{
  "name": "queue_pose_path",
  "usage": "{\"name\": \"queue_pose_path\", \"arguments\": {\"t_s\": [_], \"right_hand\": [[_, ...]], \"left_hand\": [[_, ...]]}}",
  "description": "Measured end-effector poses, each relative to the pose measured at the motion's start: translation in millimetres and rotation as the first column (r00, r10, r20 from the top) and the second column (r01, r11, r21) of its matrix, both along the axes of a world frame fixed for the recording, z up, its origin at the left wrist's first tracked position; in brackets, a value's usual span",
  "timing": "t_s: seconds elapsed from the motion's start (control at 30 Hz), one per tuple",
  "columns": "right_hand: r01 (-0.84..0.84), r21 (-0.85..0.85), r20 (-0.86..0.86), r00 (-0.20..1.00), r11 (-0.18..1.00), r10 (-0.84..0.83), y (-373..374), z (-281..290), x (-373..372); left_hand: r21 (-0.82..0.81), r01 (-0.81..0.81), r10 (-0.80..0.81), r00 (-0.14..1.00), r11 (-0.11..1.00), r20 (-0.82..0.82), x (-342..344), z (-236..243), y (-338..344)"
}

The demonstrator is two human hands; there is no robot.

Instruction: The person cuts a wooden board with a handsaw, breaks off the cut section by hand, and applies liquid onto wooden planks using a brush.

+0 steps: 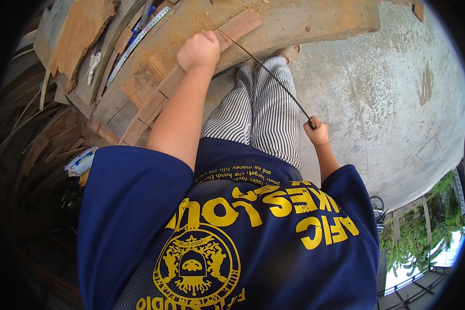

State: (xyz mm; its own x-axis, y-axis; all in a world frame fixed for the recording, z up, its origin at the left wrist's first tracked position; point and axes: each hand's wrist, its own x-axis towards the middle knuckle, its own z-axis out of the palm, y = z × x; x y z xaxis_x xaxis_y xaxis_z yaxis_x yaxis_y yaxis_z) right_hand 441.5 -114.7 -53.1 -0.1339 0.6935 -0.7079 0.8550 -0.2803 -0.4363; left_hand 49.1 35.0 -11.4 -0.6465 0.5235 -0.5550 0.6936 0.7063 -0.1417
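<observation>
Apparently pressing the scored wooden strip (170,86) onto the thick timber slab (315,20) with the left hand (199,50), fisted over it; clenching the right hand (317,132) around the near end of a thin dark saw-like blade (272,72), slanting across to the strip. Probably stiff, light and dry wood; best pinned flat, fingers clear of the blade.

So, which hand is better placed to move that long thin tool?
Probably the right hand: it grips the tool's end, while the left hand is closed over the wooden strip.
</observation>
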Motion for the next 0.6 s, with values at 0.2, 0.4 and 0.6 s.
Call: {"name": "queue_pose_path", "arguments": {"t_s": [0.2,0.4,0.6], "right_hand": [[-0.075,0.03,0.085,0.994,0.997,0.072,30.0,-14.4,1.5],[-0.1,0.046,0.016,0.995,0.994,0.099,13.4,6.8,16.2],[-0.032,0.133,-0.098,0.994,0.991,0.045,11.8,12.3,-6.9]], "left_hand": [[0.006,-0.016,0.016,1.0,1.0,0.024,-2.0,1.5,1.6],[0.005,-0.021,0.021,1.0,1.0,0.016,-6.4,2.4,-1.1],[0.002,-0.026,0.026,1.0,1.0,0.017,-7.1,4.1,-1.7]]}}
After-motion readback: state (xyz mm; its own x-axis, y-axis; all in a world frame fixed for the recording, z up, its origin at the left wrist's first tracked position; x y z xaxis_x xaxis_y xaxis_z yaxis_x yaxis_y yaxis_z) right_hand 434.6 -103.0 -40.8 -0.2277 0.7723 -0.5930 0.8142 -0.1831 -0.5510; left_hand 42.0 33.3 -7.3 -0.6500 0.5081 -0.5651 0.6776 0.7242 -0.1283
